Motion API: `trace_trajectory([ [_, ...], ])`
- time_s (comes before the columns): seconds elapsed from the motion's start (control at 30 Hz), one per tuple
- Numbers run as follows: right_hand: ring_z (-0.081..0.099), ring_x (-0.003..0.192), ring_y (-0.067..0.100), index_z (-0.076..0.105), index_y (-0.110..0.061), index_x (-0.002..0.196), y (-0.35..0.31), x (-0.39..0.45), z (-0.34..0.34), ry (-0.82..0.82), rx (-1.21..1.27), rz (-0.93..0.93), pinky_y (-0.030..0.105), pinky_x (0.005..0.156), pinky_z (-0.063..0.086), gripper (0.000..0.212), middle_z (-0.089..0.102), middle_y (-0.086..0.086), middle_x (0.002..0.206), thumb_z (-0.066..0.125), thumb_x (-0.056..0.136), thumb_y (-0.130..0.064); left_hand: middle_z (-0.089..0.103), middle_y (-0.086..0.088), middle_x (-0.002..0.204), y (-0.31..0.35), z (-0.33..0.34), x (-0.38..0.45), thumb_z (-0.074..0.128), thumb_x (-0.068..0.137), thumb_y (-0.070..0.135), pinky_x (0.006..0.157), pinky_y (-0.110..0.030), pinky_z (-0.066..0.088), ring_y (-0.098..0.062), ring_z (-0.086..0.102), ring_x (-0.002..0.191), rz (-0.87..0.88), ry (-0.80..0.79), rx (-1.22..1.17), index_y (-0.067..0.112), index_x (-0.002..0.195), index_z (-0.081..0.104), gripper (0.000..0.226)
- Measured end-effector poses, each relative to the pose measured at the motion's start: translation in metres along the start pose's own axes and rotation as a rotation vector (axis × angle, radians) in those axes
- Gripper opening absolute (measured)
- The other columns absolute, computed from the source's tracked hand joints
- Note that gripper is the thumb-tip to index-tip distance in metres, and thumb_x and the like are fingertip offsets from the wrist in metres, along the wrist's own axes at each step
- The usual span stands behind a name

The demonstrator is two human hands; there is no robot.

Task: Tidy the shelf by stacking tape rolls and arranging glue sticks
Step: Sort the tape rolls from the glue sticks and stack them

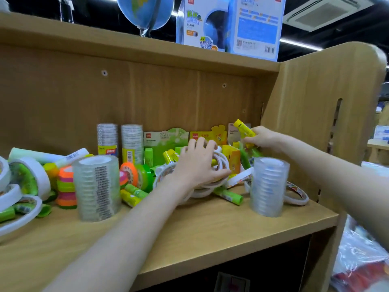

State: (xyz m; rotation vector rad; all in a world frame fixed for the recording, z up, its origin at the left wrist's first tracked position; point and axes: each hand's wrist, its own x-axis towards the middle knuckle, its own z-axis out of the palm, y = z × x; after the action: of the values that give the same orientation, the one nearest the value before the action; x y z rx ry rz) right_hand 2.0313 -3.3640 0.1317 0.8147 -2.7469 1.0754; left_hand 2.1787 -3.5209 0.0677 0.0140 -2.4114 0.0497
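On the wooden shelf (210,220), the left hand (197,163) lies spread over a loose heap of thin white tape rolls (219,165) near the middle, its fingers (210,147) curled down around several rings at once, gripping them. At about two o'clock from it, the right hand (261,138) is lifted off the board and closed around a yellow glue stick (244,128), whose cap end points up toward ten o'clock. More glue sticks (134,192), green and yellow, lie scattered flat among the rolls, while the display boxes (166,138) stand against the back panel at twelve o'clock. A tall clear tape stack (96,188) stands at nine o'clock from the left hand and a second clear stack (268,186) at three o'clock, both upright. The thin white rings look light and a little floppy, likely to slide over one another, so they are best pinched across the rim or hooked through the core and squared up before stacking. The glue sticks seem rigid, smooth and prone to roll, so a grip around the barrel at mid-length should suit them. The clear stacks may topple if nudged.
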Motion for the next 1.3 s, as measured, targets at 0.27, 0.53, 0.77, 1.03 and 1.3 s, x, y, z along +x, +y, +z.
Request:
trace_trajectory([
  [0.27, 0.06, 0.074, 0.023, 0.063, -0.002, 0.107, 0.009, 0.007, 0.006, 0.036, -0.415, -0.078, 0.027, 0.061, 0.046, 0.038, 0.063, 0.014, 0.104, 0.071, 0.081, -0.028, 0.055, 0.003, 0.112, -0.004, 0.02, 0.004, 0.012, 0.062, 0.073, 0.084, -0.035, 0.032, -0.024, 0.037, 0.109, 0.015, 0.088, 0.022, 0.025, 0.112, 0.056, 0.082],
  [0.53, 0.063, 0.07, 0.019, 0.059, -0.005, 0.108, 0.006, -0.003, -0.007, 0.029, -0.173, -0.031, 0.022, 0.053, 0.054, 0.027, 0.062, 0.011, 0.095, 0.063, 0.088, -0.022, 0.058, 0.001, 0.106, -0.004, 0.017, 0.002, 0.017, 0.066, 0.07, 0.082, -0.035, 0.035, -0.027, 0.041, 0.105, 0.016, 0.107, -0.016, 0.02, 0.108, 0.06, 0.079],
  [0.77, 0.062, 0.095, 0.015, 0.065, -0.015, 0.106, -0.022, -0.075, -0.035, -0.03, 0.0, -0.198, 0.027, 0.08, 0.053, 0.028, 0.066, 0.006, 0.105, 0.058, 0.088, -0.035, 0.046, 0.003, 0.131, -0.005, -0.002, -0.003, 0.043, 0.087, 0.06, 0.097, -0.036, 0.029, -0.024, 0.033, 0.121, 0.026, -0.075, -0.051, 0.028, 0.131, 0.044, 0.055],
  [1.03, 0.052, 0.109, 0.012, 0.056, -0.021, 0.121, -0.044, -0.149, -0.027, -0.153, -0.469, -0.325, 0.026, 0.091, 0.042, 0.047, 0.056, -0.006, 0.116, 0.064, 0.081, -0.044, 0.035, 0.007, 0.145, 0.021, -0.017, -0.026, 0.046, 0.083, 0.063, 0.112, -0.041, 0.009, -0.018, 0.019, 0.138, 0.214, -0.158, -0.062, 0.029, 0.136, 0.04, 0.063],
  [1.3, 0.046, 0.115, 0.025, 0.058, -0.019, 0.113, -0.051, -0.129, 0.025, -0.02, -1.296, -0.482, 0.051, 0.105, 0.023, 0.022, 0.06, 0.002, 0.113, 0.045, 0.094, -0.021, 0.025, 0.007, 0.149, -0.013, -0.031, -0.057, 0.064, 0.078, 0.049, 0.112, -0.037, 0.015, -0.016, 0.019, 0.137, 0.083, -0.18, -0.087, 0.023, 0.141, 0.028, 0.077],
])
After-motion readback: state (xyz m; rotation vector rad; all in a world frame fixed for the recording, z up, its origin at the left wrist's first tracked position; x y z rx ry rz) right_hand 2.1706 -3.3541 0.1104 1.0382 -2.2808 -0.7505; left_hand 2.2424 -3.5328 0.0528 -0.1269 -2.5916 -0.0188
